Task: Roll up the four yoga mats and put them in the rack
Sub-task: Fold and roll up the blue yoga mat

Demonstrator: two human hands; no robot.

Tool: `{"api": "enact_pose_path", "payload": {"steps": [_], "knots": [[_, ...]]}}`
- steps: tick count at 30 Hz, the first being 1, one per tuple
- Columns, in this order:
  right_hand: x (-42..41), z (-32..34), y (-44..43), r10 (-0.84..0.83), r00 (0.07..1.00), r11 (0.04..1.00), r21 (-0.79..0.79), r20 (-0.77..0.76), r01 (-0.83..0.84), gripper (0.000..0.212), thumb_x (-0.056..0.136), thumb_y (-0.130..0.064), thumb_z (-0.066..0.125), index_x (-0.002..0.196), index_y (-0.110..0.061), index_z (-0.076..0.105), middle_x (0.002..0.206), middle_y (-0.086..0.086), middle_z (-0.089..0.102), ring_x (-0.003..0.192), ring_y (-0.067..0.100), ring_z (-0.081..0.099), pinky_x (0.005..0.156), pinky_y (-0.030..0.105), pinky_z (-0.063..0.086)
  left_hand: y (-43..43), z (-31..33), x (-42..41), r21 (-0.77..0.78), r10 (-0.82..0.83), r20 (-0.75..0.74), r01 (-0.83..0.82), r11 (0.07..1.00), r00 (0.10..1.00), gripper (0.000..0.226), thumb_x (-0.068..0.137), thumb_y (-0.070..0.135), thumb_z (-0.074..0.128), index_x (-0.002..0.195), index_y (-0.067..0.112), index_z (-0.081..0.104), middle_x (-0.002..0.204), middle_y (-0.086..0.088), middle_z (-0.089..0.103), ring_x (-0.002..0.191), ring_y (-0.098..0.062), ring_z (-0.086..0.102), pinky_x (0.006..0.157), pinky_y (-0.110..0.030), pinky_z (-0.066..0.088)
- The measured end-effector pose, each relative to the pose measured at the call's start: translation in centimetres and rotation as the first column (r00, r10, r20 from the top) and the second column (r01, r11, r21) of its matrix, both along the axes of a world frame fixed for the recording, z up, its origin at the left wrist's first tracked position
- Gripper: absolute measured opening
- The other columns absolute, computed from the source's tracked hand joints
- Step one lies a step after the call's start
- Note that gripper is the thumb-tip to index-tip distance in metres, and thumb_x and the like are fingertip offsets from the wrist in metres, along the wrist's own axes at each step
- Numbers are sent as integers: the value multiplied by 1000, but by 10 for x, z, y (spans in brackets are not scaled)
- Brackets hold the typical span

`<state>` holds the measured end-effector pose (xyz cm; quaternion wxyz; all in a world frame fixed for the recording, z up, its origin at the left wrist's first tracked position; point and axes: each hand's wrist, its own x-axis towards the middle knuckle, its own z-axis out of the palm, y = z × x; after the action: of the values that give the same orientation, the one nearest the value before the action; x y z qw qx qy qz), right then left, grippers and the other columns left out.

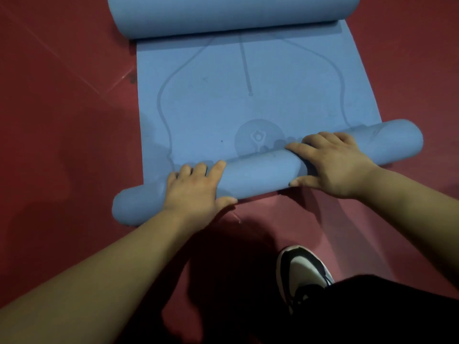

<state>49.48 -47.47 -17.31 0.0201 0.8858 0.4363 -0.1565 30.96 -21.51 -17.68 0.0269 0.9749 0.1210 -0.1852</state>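
A blue yoga mat (248, 95) lies on the red floor, with printed lines and a round figure logo. Its near end is wound into a thin roll (260, 175) that runs slantwise from lower left to upper right. My left hand (193, 189) grips the roll left of its middle, fingers curved over the top and thumb on the near side. My right hand (330, 162) holds it right of the middle in the same way. The mat's far end curls up into a thick roll (233, 16) at the top of the view.
Red floor (62, 108) surrounds the mat on both sides. My foot in a black and white shoe (300, 271) stands just behind the roll at the lower right, beside a dark trouser leg (385, 311). No rack or other mats are in view.
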Motion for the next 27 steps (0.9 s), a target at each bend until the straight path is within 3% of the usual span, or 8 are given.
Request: {"api": "enact_pose_path", "payload": {"steps": [3, 5, 9, 15, 21, 27], "knots": [[-38, 0, -18, 17, 998, 1000, -20, -57, -18, 87, 78, -90, 33, 146, -37, 45, 127, -1, 56, 119, 27, 53, 103, 50, 36, -15, -4, -43, -18, -24, 76, 25, 1000, 997, 91, 75, 85, 35, 145, 28, 47, 118, -6, 63, 99, -36, 58, 85, -48, 46], [-56, 1, -27, 15, 997, 999, -38, -78, -18, 88, 78, -91, 32, 147, -38, 45, 127, -2, 56, 120, 27, 53, 103, 50, 36, -19, -8, -60, -30, -24, 102, 28, 999, 994, 90, 71, 85, 37, 140, 28, 53, 111, -5, 66, 92, -36, 61, 80, -47, 48], [-70, 6, -35, -12, 989, 995, -104, -147, -4, 93, 75, -92, 27, 150, -39, 41, 131, -2, 54, 125, 27, 50, 108, 50, 32, -23, -6, -73, -95, -31, 14, 33, 995, 999, 92, 69, 89, 35, 143, 36, 44, 119, 1, 65, 103, -32, 61, 85, -46, 48], [-96, -3, -35, -79, 995, 989, -129, -60, 71, 82, 85, -81, 27, 153, -37, 37, 143, 16, 49, 134, 43, 42, 110, 66, 27, -18, -12, -72, -116, -36, 44, 41, 992, 998, 96, 69, 90, 37, 144, 31, 47, 116, -2, 64, 100, -34, 61, 85, -47, 51], [-78, 6, -24, -113, 981, 975, -208, -160, 78, 92, 74, -88, 11, 155, -47, 23, 154, 3, 37, 143, 29, 28, 117, 54, 13, -23, -8, -72, -81, 14, 76, -8, 997, 997, 96, 71, 89, 33, 147, 31, 45, 121, -1, 60, 107, -30, 59, 97, -54, 43], [-58, 10, -13, -97, 966, 971, -236, -238, 39, 95, 70, -91, 8, 154, -49, 18, 150, -5, 37, 140, 25, 31, 117, 52, 18, -33, -12, -79, -18, 52, 193, -49, 999, 980, 93, 74, 88, 39, 143, 28, 52, 123, -2, 62, 106, -31, 58, 97, -57, 40]]}}
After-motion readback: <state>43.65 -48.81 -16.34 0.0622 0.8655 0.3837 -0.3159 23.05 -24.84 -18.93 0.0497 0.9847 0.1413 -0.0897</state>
